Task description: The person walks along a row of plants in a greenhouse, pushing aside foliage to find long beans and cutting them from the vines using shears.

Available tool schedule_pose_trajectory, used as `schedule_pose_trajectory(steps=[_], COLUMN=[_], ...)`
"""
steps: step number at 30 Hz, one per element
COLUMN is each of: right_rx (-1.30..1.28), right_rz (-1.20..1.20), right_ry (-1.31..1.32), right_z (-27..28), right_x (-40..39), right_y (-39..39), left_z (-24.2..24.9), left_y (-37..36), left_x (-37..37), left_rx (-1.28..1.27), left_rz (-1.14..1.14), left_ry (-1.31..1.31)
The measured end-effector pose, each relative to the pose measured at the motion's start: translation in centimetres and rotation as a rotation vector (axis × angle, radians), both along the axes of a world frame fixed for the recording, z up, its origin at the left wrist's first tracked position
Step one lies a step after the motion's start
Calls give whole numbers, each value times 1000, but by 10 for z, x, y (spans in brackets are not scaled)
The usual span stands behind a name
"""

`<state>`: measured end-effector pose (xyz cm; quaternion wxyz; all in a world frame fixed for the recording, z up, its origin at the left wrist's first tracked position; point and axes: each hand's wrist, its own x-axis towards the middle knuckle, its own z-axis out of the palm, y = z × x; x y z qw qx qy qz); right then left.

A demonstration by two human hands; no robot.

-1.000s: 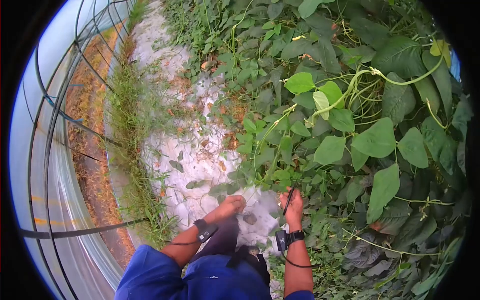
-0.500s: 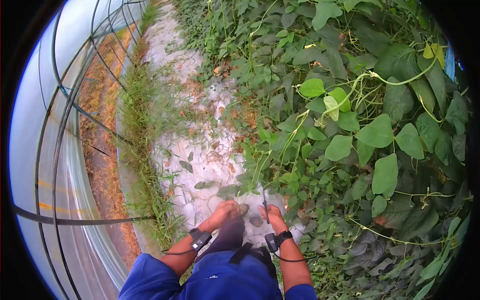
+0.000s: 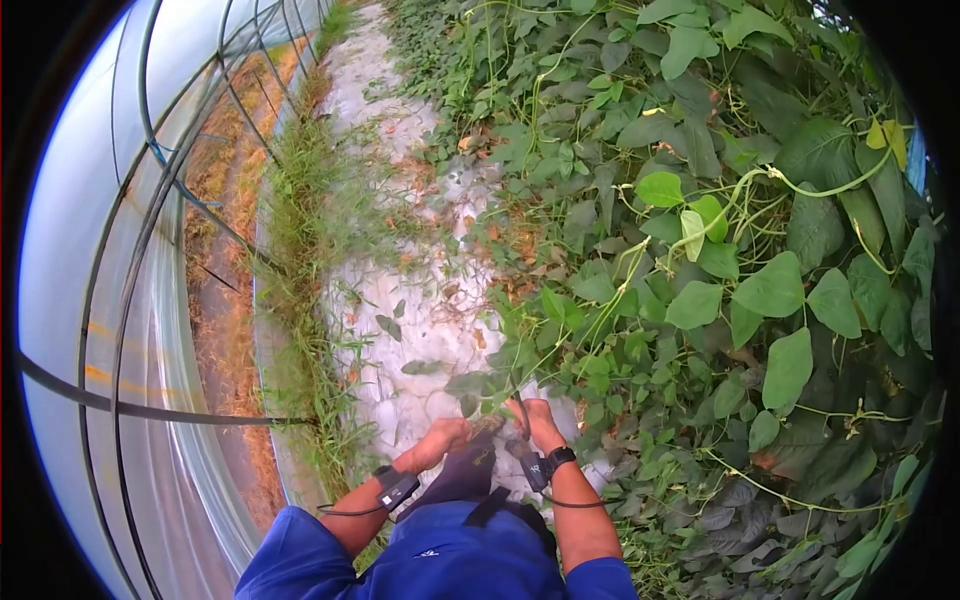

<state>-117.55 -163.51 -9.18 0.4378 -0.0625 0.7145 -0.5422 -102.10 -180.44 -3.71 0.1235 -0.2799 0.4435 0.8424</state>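
Note:
My left hand (image 3: 441,440) is curled closed above the dark trousers (image 3: 462,478); whether anything is inside its fingers is hidden. A short way to the right, my right hand (image 3: 541,424) is closed around a thin, dark, slightly curved tool (image 3: 523,412), whose kind I cannot make out. The tool points up and away from my body. Just beyond both hands, green leaves (image 3: 470,384) from the vines lie over the pale ground sheet (image 3: 440,330). The two hands are apart.
Dense bean-like vines (image 3: 770,290) fill the right side, with long tendrils reaching out. Grass (image 3: 300,210) lines the left edge of the path. Dark hoops (image 3: 150,230) and clear plastic sheeting (image 3: 75,300) form a wall at left. A cabled device (image 3: 397,486) sits at my left wrist.
The view has shifted, so the vines and path appear further right. My right hand has turned slightly, and the dark tool looks more curved and leans left. My left hand stays closed.

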Motion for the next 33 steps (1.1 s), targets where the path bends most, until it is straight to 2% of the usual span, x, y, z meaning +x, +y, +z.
schedule_pose_trajectory(steps=[2, 6, 8, 9, 14, 17, 20, 21, 22, 24, 26, 27, 28, 30, 31, 33], right_rx=[23, 67, -14, 7, -91, -99, -106, -109, -107, -6, 7, 17, 24, 73, 65, 74], right_rz=[27, 32, -100, -89, -30, 127, 171, 163, 167, 72, 91, 106, 114, 93, 54, 21], right_ry=[22, 65, -66, -112, -24, 238, 382, 503, 506, 153, 217, 278, 281, 147, 90, 74], right_z=[8, 4, 5, 8, 37, 72, 66, 66, 70, 80, 68, 59, 50, 34, 24, 15], right_x=[2, 9, 11, 10, 14, 14, 8, 7, 6, 4, 7, 9, 9, 7, 5, -6], right_y=[5, 27, 38, 43, 56, 46, 35, 30, 26, 20, 21, 23, 25, 25, 23, 16], left_z=[-2, -2, -5, -4, -23, -28, -41, -47, -51, -59, -60, -59, -58, -61, -63, -68], left_y=[1, 7, 9, 11, 14, 19, 23, 23, 24, 24, 23, 20, 18, 11, 9, 5], left_x=[6, 10, 10, 9, 9, 10, 12, 14, 14, 16, 20, 21, 23, 28, 30, 36], left_rx=[-78, -50, -92, -89, -197, -205, -346, -432, -517, -535, -581, -724, -718, -960, -955, -942], left_rz=[-27, -24, -20, -4, -27, -14, -65, -95, -125, -131, -154, -192, -183, -200, -196, -217], left_ry=[7, -18, 9, 31, 94, 46, 132, 206, 282, 292, 198, 255, 256, 400, 402, -44])
